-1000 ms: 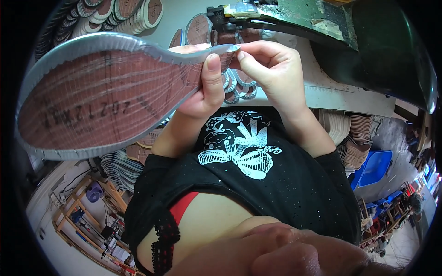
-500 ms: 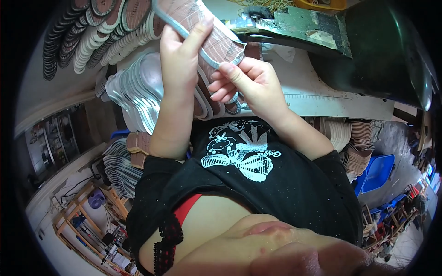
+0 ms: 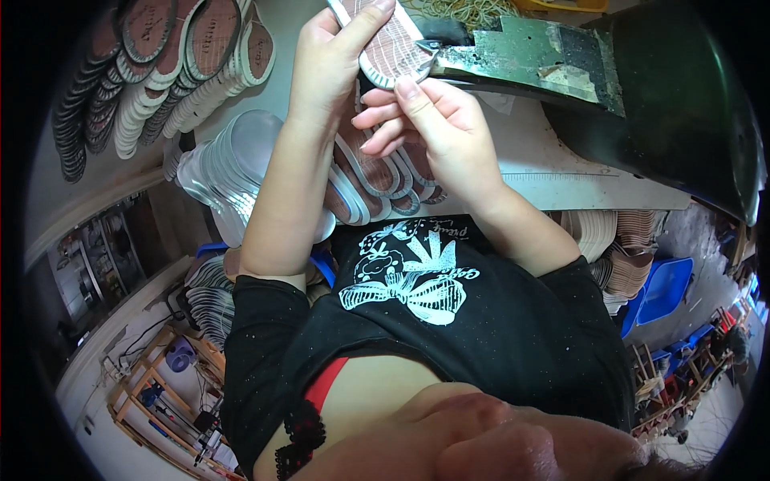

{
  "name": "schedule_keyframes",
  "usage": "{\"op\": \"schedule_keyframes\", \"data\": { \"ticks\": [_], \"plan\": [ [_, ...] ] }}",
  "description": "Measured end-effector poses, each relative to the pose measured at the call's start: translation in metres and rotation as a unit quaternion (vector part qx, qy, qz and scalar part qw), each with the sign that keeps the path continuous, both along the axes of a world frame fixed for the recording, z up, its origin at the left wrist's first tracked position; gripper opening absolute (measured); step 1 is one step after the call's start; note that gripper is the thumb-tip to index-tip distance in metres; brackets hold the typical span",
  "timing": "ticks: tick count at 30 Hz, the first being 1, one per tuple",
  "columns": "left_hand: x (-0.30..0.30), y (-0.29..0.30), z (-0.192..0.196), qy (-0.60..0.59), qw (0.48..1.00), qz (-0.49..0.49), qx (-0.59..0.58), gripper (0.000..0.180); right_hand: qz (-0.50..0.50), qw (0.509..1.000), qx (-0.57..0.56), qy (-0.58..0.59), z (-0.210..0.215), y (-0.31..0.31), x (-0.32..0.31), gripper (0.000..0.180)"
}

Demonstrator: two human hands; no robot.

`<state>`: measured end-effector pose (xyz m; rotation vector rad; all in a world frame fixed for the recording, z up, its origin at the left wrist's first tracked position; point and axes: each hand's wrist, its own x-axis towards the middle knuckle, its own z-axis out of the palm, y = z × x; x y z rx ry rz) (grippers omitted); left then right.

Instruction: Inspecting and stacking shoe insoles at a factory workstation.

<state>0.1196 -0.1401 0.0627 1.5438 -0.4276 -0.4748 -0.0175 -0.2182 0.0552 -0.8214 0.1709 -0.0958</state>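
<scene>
Both my hands hold one shoe insole (image 3: 391, 50), with a brown lined face and a pale rim notched around its rounded end. My left hand (image 3: 327, 60) grips its left side, thumb on top. At the rounded end, my right hand (image 3: 449, 128) pinches the rim between thumb and forefinger, the other fingers loosely curled. The insole's right edge meets the small dark metal tip (image 3: 429, 46) of a green machine (image 3: 529, 60); whether the tip presses on it I cannot tell. More brown insoles with pale rims (image 3: 373, 172) lie on the table below my hands.
Stacked rimmed insoles (image 3: 144, 80) stand at the far left, with shiny silvery sole pieces (image 3: 241, 156) nearer. The machine's large dark green body (image 3: 658, 104) fills the upper right. A ruler scale (image 3: 561, 175) runs along the table edge. At right are sole stacks (image 3: 589, 232) and a blue plastic chair (image 3: 666, 290).
The insole has turned more upright, and its right edge now sits at the machine's metal tip. Both hands have shifted with it. The whole view has tilted slightly.
</scene>
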Motion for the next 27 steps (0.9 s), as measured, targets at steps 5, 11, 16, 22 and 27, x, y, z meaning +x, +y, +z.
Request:
{"op": "schedule_keyframes", "data": {
  "ticks": [5,11,16,22,27],
  "plan": [
    [-0.009,-0.005,0.015,0.041,0.999,-0.01,-0.026,0.015,0.02,0.999,-0.004,0.033,0.008,-0.006,0.002,0.037],
    [-0.02,-0.009,0.023,0.017,0.999,0.01,-0.051,0.018,0.019,0.998,-0.023,0.059,0.013,-0.011,0.002,0.037],
    [-0.021,-0.003,0.012,-0.023,0.997,0.043,-0.054,0.019,0.007,0.998,-0.029,0.063,0.016,-0.01,0.001,0.037],
    [-0.038,-0.016,0.018,-0.042,0.977,0.176,-0.108,0.02,-0.023,0.997,-0.046,0.065,0.016,-0.007,0.001,0.037],
    [-0.032,-0.008,-0.005,-0.135,0.962,0.237,0.036,0.022,-0.048,0.996,-0.06,0.053,0.015,-0.003,0.008,0.035]
  ]
}}
